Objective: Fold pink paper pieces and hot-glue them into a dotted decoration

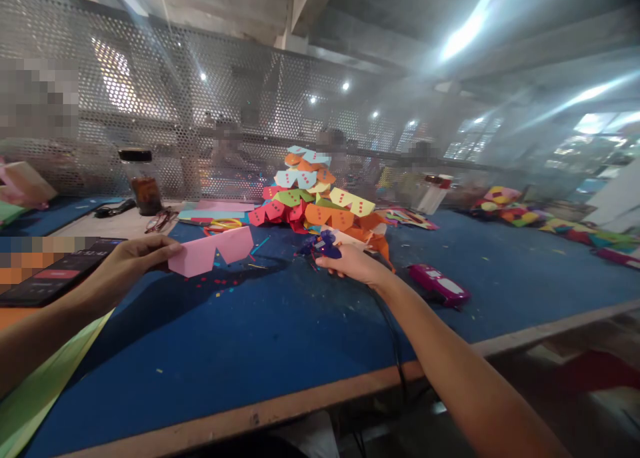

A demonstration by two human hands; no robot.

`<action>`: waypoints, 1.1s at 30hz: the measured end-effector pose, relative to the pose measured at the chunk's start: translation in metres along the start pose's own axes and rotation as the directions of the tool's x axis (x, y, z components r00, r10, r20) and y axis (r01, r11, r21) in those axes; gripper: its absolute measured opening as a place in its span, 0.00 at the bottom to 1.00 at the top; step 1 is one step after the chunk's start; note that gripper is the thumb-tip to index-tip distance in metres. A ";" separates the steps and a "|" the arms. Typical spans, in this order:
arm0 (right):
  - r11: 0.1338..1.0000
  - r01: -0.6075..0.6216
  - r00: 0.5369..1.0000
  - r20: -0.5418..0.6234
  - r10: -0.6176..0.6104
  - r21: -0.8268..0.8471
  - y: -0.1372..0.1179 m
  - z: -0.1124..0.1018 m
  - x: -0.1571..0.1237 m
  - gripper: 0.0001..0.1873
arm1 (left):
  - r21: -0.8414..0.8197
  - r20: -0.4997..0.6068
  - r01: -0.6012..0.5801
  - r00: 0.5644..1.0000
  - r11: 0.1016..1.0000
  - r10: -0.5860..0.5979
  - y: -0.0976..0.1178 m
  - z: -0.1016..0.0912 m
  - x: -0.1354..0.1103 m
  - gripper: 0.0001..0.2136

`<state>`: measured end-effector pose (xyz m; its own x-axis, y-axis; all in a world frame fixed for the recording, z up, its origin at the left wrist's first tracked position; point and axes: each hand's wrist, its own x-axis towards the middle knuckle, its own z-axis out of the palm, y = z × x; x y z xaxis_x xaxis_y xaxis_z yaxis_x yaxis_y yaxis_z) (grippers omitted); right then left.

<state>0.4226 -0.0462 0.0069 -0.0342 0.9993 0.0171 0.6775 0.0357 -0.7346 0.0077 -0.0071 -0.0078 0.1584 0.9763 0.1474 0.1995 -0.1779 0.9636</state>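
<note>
My left hand (145, 251) pinches the left end of a pink paper cut-out (213, 251), which has a V-shaped notch in its lower edge and is raised over the blue table. Farther right, my right hand (353, 263) is closed around a small dark blue hand-held tool (327, 243); its exact kind is too blurred to make out. Just behind that hand rises a pile of notched paper cut-outs (327, 216) in orange, red, yellow, green and pale blue, many marked with red dots. Small red and yellow bits (217, 283) are scattered below the pink paper.
A purple device (440, 286) lies right of my right forearm, and a black cable (395, 338) runs over the table's front edge. At left are a phone (60, 271), a dark-lidded jar (143, 185) and glasses (161, 219). Yellow-handled scissors (223, 226) rest near coloured sheets (215, 209).
</note>
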 end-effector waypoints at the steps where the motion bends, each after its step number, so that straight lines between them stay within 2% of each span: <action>1: 1.000 0.000 1.000 -0.003 0.000 -0.002 0.000 0.000 0.000 0.10 | 0.000 -0.001 0.001 1.000 1.000 -0.001 0.000 0.000 0.000 0.17; 21: 1.000 -0.009 1.000 0.007 0.009 -0.028 0.001 0.002 0.003 0.12 | 0.013 -0.015 0.000 1.000 1.000 0.000 0.004 0.001 -0.001 0.17; 33: 0.995 0.099 0.993 -0.065 -0.098 0.011 -0.012 0.004 -0.005 0.13 | 0.016 -0.018 -0.018 1.000 1.000 0.019 0.005 0.002 -0.001 0.17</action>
<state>0.4115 -0.0517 0.0131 -0.0524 0.9898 0.1327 0.6627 0.1339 -0.7368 0.0104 -0.0092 -0.0040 0.1443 0.9749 0.1695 0.2121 -0.1978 0.9570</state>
